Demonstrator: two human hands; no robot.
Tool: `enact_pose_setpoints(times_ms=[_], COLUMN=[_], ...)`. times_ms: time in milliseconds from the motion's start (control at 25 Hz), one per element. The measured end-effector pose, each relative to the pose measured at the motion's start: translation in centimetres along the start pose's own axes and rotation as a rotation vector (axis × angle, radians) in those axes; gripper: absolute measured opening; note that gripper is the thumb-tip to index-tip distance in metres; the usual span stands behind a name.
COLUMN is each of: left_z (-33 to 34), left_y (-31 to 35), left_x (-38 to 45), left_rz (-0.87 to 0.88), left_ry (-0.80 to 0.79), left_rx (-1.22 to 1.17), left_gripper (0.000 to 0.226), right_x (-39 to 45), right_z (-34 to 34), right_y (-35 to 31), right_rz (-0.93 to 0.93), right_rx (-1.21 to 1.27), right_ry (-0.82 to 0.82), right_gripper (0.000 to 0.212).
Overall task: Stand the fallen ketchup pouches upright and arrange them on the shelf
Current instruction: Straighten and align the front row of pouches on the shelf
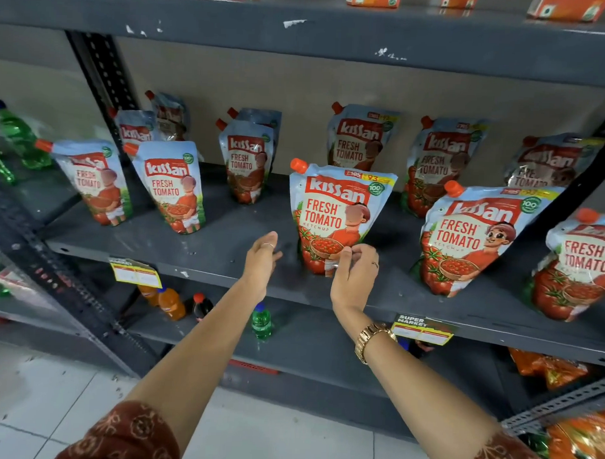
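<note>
from the head camera, both bare arms reach forward to a grey metal shelf (225, 240) stocked with kissan fresh tomato ketchup pouches. the right hand (354, 275) has its grip pinched on the bottom front edge of the centre pouch (336, 213): thumb and forefinger closed together on the lower seam, the other fingers curled loosely beside them. that pouch stands upright near the front of the shelf, orange cap at its top left. a gold watch (369, 340) sits on the right wrist. the left hand (262, 262) hovers just left of the same pouch, fingers extended and spread apart, holding nothing; whether the fingertips touch the shelf surface cannot be told. to the left two more pouches (169, 183) stand upright at the front, with others behind them near the back wall. to the right another pouch (468, 242) stands leaning slightly, with more beyond it. yellow price tags (135, 275) hang on the shelf edge. drink bottles (261, 322) stand on the shelf below.
</note>
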State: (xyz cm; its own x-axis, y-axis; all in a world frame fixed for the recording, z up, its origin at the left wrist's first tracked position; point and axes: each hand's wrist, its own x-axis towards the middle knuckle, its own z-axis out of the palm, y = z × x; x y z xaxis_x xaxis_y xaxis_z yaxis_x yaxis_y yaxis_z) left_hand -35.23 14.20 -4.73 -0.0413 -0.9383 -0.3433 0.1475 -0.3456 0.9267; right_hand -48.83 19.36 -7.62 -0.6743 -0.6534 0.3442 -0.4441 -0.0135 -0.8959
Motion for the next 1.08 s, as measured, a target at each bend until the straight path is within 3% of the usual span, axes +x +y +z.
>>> enact_pose_setpoints(times_ms=[200, 520, 1080], left_z=[-6.3, -16.2, -19.6], left_y=[2.0, 6.0, 8.8], left_x=[0.4, 0.5, 10.0], left_rz=[0.021, 0.111, 0.062], left_ry=[0.158, 0.251, 0.244], left_rx=[-0.055, -0.041, 0.074], left_gripper=[0.040, 0.033, 0.057], right_x=[-2.4, -4.9, -1.5], right_z=[3.2, 11.0, 24.0], right_y=[-2.4, -7.4, -9.4], right_rz=[-0.059, 0.105, 0.256], right_rx=[0.150, 0.298, 0.283], right_ry=[-0.102, -0.211, -0.581], right_gripper=[0.009, 0.021, 0.043])
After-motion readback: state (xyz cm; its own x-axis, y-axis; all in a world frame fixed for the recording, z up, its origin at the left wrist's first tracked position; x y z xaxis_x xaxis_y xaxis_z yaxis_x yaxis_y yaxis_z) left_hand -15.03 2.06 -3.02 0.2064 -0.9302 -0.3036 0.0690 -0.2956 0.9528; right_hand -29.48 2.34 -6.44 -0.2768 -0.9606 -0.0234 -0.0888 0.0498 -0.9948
